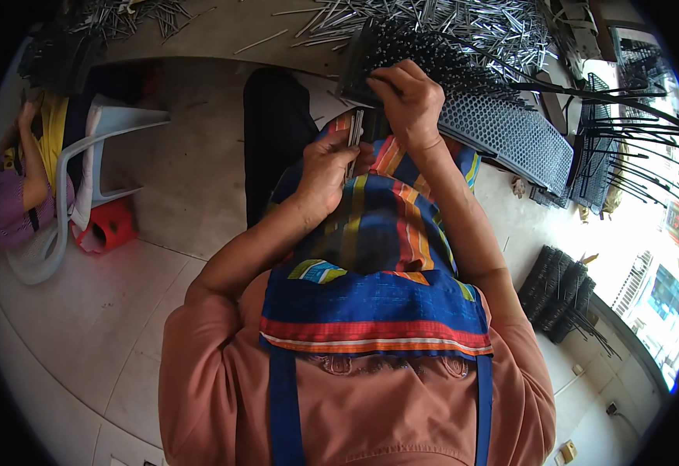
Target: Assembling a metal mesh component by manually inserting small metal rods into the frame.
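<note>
My left hand (325,177) is closed around a small bundle of thin silver metal rods (356,128), held upright over my lap. To its right and a little farther away, my right hand (413,105) has its fingers pinched together at the near edge of a rack. What those fingers hold, if anything, I cannot make out. Many dark-tipped rods (421,58) stand close together in this rack. A grey perforated metal plate (510,140) with round holes extends from it to the right. My striped blue apron (370,225) lies across my lap.
Loose silver rods (503,31) are heaped on the worktable (223,39). Black rods (627,132) jut out at the right, and dark bundles (557,291) stand on the floor below. At left, a person in purple (17,206) sits on a pale plastic chair (64,194) beside a red container (110,225).
</note>
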Motion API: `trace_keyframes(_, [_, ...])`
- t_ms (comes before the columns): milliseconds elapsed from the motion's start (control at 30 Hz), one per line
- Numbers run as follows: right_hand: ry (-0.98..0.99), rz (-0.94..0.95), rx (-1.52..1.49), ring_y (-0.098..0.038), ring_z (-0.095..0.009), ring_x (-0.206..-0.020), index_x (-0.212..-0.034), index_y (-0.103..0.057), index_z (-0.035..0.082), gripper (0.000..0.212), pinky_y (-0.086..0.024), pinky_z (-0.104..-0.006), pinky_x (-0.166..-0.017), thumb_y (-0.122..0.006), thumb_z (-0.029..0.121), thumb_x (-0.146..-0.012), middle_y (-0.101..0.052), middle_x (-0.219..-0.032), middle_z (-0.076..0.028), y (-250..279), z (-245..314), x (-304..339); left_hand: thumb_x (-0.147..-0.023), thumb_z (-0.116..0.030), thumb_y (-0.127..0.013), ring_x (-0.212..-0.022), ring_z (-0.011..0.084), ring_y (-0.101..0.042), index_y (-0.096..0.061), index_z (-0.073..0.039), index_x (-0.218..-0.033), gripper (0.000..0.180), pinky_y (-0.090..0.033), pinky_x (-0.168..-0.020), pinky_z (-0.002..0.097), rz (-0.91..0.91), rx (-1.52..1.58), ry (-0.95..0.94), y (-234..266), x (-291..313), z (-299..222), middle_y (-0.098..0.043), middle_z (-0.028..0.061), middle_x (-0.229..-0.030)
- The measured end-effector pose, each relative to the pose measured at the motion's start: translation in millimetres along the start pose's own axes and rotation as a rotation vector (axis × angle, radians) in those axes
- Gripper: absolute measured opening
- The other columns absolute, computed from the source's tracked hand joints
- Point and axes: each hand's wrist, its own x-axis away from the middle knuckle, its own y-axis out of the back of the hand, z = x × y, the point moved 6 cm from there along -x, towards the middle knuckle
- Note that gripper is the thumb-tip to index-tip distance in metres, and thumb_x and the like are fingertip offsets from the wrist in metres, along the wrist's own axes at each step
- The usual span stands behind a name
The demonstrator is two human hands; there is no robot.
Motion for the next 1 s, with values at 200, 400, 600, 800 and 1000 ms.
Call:
trace_keyframes(200, [0.004, 0.012, 0.061, -0.066, -0.023, -0.065, -0.089, -0.073, 0.006, 0.012, -0.050, -0.0304, -0.058, -0.074, 0.009, -0.077, -0.064, -0.076, -0.008, -4, 0, -9, -0.091, 0.005, -0.054, -0.078, 0.0193, -0.069, -0.063, -0.002, -0.108, 0.021, -0.056, -0.069, 0.0301, 0.042, 0.084, 0.030, 0, -4, -1, -0.069, 0.0114, -0.091])
trace_keyframes(400, [0.033, 0.049, 0.167, -0.064, -0.026, -0.066, -0.090, -0.073, 0.010, 0.012, -0.050, -0.0326, -0.058, -0.073, 0.013, -0.078, -0.063, -0.076, -0.005, -6, 5, -7, -0.091, 0.003, -0.055, -0.081, 0.0205, -0.067, -0.061, -0.002, -0.109, 0.020, -0.056, -0.072, 0.0306, 0.046, 0.169, 0.019, 0, -6, -8, -0.068, 0.0132, -0.093])
trace_keyframes(600, [0.066, 0.088, 0.308, -0.065, -0.026, -0.068, -0.088, -0.073, 0.013, 0.012, -0.051, -0.0341, -0.058, -0.073, 0.019, -0.078, -0.064, -0.077, -0.004, -13, 5, -15, -0.092, 0.002, -0.054, -0.082, 0.0221, -0.067, -0.061, 0.000, -0.109, 0.018, -0.055, -0.074, 0.0309, 0.070, 0.219, 0.054, 5, -12, -9, -0.068, 0.0145, -0.094])
trace_keyframes(800, [0.100, 0.103, 0.376, -0.066, -0.028, -0.069, -0.086, -0.072, 0.013, 0.013, -0.052, -0.0353, -0.058, -0.073, 0.022, -0.076, -0.065, -0.080, -0.003, -8, 2, -15, -0.092, -0.001, -0.055, -0.087, 0.0199, -0.067, -0.062, 0.002, -0.112, 0.021, -0.055, -0.076, 0.0307, 0.094, 0.206, 0.043, 6, -13, -12, -0.068, 0.0138, -0.099])
trace_keyframes(1000, [-0.402, 0.281, -0.098, -0.065, -0.017, -0.062, -0.079, -0.071, 0.002, 0.021, -0.049, -0.0293, -0.057, -0.078, 0.021, -0.073, -0.069, -0.072, -0.008, 3, -5, 18, -0.092, -0.001, -0.056, -0.086, 0.0209, -0.068, -0.064, 0.002, -0.109, 0.019, -0.055, -0.076, 0.0308, 0.180, 0.167, 0.003, -2, -9, -20, -0.069, 0.0143, -0.098])
